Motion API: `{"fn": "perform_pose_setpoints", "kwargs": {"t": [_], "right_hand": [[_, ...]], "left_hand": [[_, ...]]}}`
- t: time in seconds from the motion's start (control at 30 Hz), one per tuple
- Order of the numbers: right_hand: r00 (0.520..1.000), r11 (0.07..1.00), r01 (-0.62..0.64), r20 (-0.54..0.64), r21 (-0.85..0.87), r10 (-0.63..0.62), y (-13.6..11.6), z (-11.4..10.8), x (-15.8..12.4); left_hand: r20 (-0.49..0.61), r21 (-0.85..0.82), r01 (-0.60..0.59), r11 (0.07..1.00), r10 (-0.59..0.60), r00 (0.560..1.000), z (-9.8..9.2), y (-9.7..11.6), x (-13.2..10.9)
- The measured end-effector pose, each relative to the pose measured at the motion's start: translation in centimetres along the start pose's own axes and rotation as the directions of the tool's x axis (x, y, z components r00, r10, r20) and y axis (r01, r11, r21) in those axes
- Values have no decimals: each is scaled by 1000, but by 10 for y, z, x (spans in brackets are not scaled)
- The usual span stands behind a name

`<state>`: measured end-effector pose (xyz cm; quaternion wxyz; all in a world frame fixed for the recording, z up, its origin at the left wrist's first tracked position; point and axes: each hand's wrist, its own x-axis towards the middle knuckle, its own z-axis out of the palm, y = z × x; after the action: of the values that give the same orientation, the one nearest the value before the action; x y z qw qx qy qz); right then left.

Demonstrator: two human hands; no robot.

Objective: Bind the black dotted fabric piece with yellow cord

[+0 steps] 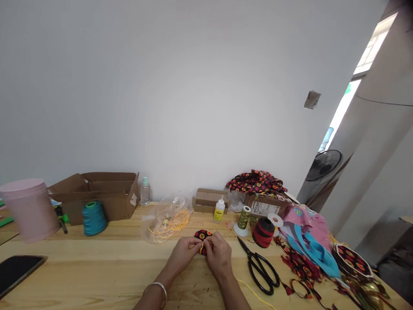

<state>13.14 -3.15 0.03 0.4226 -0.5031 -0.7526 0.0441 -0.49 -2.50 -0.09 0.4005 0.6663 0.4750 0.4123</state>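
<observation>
Both my hands meet at the middle of the wooden table. My left hand and my right hand pinch a small round piece of black fabric with orange dots that has a yellow cord running across it. The fingers of both hands are closed on it. A silver bangle circles my left wrist. A loose yellow cord trails over the table by my right forearm.
Black scissors lie right of my hands. Behind them stand a glue bottle, an olive thread spool and a red-black spool. A bag of yellow cord, teal spool, cardboard box, pink bucket, phone and fabric scraps surround them.
</observation>
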Motion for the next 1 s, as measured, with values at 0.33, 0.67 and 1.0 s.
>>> {"fn": "perform_pose_setpoints", "kwargs": {"t": [0.33, 0.67, 1.0], "right_hand": [[999, 997, -32, -32, 63, 34, 2, 0, 1], [999, 998, -31, -21, 51, 33, 3, 1, 1], [999, 997, -22, -30, 69, 24, 0, -2, 1]], "left_hand": [[-6, -17, 6, 1000, -6, 1000, 0, -2, 1], [16, -41, 25, 999, -25, 1000, -1, 4, 0], [8, -57, 15, 998, -15, 1000, -1, 1, 2]]}}
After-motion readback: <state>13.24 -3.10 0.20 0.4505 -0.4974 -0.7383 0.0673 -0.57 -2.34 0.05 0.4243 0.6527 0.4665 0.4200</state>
